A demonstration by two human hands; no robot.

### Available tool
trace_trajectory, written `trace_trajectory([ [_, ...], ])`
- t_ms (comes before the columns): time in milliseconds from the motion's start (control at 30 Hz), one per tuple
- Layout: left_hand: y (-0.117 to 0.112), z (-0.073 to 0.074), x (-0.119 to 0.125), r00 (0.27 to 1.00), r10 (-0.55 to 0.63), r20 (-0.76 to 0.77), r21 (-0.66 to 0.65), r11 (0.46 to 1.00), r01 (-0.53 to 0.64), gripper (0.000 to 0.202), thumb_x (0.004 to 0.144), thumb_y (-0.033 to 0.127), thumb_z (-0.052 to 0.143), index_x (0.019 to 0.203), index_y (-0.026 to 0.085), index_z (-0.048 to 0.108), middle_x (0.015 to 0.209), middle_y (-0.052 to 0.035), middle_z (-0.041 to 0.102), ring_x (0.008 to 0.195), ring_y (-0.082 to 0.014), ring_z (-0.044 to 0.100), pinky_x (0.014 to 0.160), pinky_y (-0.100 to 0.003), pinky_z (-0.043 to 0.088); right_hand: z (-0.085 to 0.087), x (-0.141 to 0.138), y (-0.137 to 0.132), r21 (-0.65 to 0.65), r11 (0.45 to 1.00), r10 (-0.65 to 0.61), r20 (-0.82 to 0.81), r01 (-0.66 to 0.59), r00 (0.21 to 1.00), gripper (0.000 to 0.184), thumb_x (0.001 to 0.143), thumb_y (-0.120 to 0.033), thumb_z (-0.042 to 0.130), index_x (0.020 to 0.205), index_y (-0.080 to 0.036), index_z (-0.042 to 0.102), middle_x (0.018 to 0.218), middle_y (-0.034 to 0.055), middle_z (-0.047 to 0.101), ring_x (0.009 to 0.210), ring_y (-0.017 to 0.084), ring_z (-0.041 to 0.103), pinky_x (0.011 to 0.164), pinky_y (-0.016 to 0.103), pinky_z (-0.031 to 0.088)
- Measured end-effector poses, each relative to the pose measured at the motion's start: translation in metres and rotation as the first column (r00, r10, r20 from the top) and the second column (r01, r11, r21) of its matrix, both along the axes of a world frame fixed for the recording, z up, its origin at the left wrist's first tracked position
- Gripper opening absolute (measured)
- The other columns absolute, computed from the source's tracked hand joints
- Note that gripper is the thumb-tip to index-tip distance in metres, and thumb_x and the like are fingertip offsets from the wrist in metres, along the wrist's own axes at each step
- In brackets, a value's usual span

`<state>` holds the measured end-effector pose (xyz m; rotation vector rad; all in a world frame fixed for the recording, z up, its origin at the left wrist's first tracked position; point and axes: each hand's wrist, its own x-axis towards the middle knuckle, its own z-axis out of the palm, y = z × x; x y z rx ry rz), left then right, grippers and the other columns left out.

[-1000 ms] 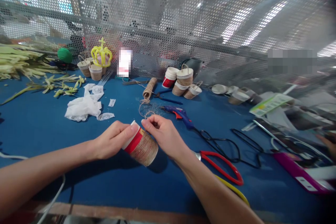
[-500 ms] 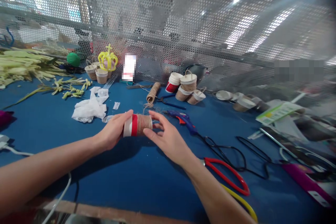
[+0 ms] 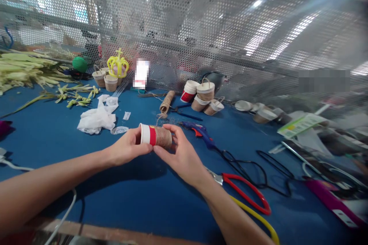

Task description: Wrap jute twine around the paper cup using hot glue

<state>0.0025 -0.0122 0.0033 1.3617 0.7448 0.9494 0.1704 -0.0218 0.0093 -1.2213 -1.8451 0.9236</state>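
A paper cup (image 3: 153, 136) lies sideways between my hands, above the table. Jute twine (image 3: 163, 138) is wound round its right part; red and white paper shows on the left part. My left hand (image 3: 128, 146) grips the cup's rim end, thumb in front. At the wrapped end, my right hand (image 3: 179, 151) closes round the cup with thumb and fingers. From the cup a strand of twine runs back to a twine roll (image 3: 167, 102) lying on the table. A blue glue gun (image 3: 201, 133) lies just right of my right hand.
Scissors (image 3: 244, 191) with red and yellow handles lie beside my right forearm. Finished twine-wrapped baskets (image 3: 205, 91) stand at the back, near pliers (image 3: 186, 115). White lace (image 3: 97, 118) and corn husks (image 3: 25, 69) lie left. A black cord (image 3: 258, 164) trails right.
The cup has turned so its open white rim shows on the left, and it has moved slightly right. My left thumb has come down to the front of the cup.
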Motion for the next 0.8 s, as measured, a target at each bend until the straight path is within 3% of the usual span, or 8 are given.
trace_trajectory([
  [333, -0.002, -0.001, -0.001, 1.0, 0.011, -0.022, 0.029, 1.0, -0.01, 0.036, 0.065, 0.019, 0.058, 0.099, 0.008, 0.055, 0.089, -0.0073, 0.065, 0.081, -0.0179, 0.057, 0.074, -0.028, 0.044, 0.003, 0.0, -0.002, -0.012, 1.0, 0.005, -0.032, -0.005, 0.999, 0.051, 0.07, -0.033, 0.063, 0.11, -0.019, 0.035, 0.109, 0.0111, 0.052, 0.097, 0.021, 0.054, 0.084, 0.038, 0.045],
  [533, -0.002, -0.004, -0.007, 0.999, -0.008, -0.046, 0.135, 0.991, 0.015, 0.025, 0.07, 0.028, 0.059, 0.086, 0.009, 0.062, 0.079, -0.0057, 0.064, 0.072, -0.016, 0.055, 0.066, -0.024, 0.043, 0.013, 0.002, -0.002, -0.056, 0.998, 0.026, -0.148, -0.034, 0.989, 0.023, 0.078, -0.031, 0.052, 0.094, -0.02, 0.04, 0.098, 0.0069, 0.052, 0.091, 0.017, 0.054, 0.076, 0.032, 0.047],
  [633, 0.002, -0.003, -0.005, 0.997, 0.031, 0.069, -0.02, 0.999, -0.029, 0.027, 0.07, 0.031, 0.06, 0.087, 0.01, 0.062, 0.076, -0.0043, 0.064, 0.068, -0.0142, 0.055, 0.063, -0.023, 0.043, 0.01, 0.001, -0.003, 0.076, 0.997, 0.013, -0.11, -0.004, 0.994, 0.024, 0.074, -0.024, 0.056, 0.092, -0.02, 0.04, 0.099, 0.0064, 0.05, 0.092, 0.017, 0.052, 0.079, 0.033, 0.046],
  [700, 0.005, -0.003, -0.002, 0.979, 0.079, 0.186, -0.179, 0.983, -0.045, 0.028, 0.068, 0.032, 0.061, 0.084, 0.01, 0.061, 0.072, -0.0034, 0.063, 0.063, -0.0128, 0.055, 0.059, -0.022, 0.042, 0.007, 0.0, -0.004, 0.239, 0.971, 0.003, -0.023, 0.003, 1.0, 0.029, 0.07, -0.018, 0.058, 0.093, -0.02, 0.041, 0.102, 0.0063, 0.048, 0.095, 0.018, 0.05, 0.082, 0.034, 0.044],
  [800, 0.008, -0.001, 0.0, 0.962, 0.115, 0.247, -0.303, 0.952, -0.036, 0.022, 0.064, 0.028, 0.064, 0.075, 0.009, 0.061, 0.065, -0.0022, 0.061, 0.056, -0.0108, 0.053, 0.053, -0.021, 0.04, 0.004, -0.001, -0.005, 0.387, 0.922, -0.018, 0.123, -0.031, 0.992, 0.035, 0.067, -0.014, 0.059, 0.097, -0.022, 0.043, 0.103, 0.0067, 0.046, 0.097, 0.02, 0.048, 0.082, 0.036, 0.043],
])
